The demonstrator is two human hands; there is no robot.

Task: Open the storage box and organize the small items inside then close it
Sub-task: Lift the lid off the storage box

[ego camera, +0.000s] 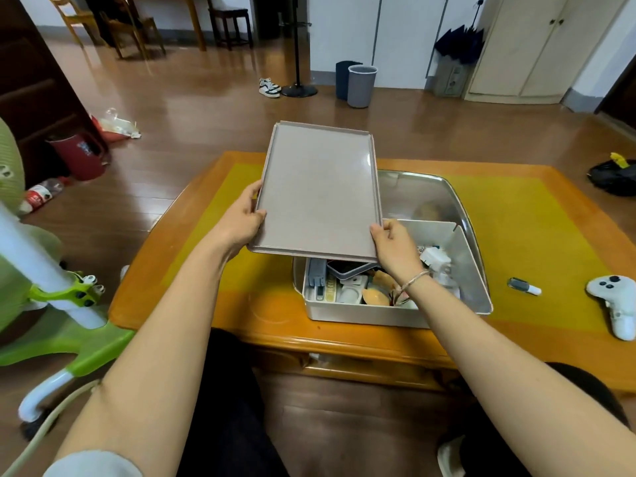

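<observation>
Off at nine o'clock a green and white plastic stand [51, 294] sits on the wooden floor beside the low orange table [537, 235]. The person sits at the table's six o'clock edge with both bare forearms stretched out over it.

The left hand [241, 220] grips the left edge of the lid [318, 191], thumb on top and fingers curled underneath. The lid is a flat, pinkish-grey tray shape, lifted clear of the box and tilted, its far end raised toward twelve o'clock. The right hand [395, 246], with a thin bracelet at the wrist, pinches the lid's near right corner. So both hands are clamped on the lid, one at each side.

Below the lid, toward five o'clock of it, the white storage box [361, 316] stands open on the table. Its inside is split by white dividers, and small items [358, 290] lie jumbled in the compartments: a grey piece, a dark tray, something orange, a white plug-like block. The box rests in a shiny metal tray [420, 194] that reaches toward one o'clock.

At three o'clock on the table lie a small dark-capped tube [523, 286] and, further right, a white game controller [614, 304].
</observation>
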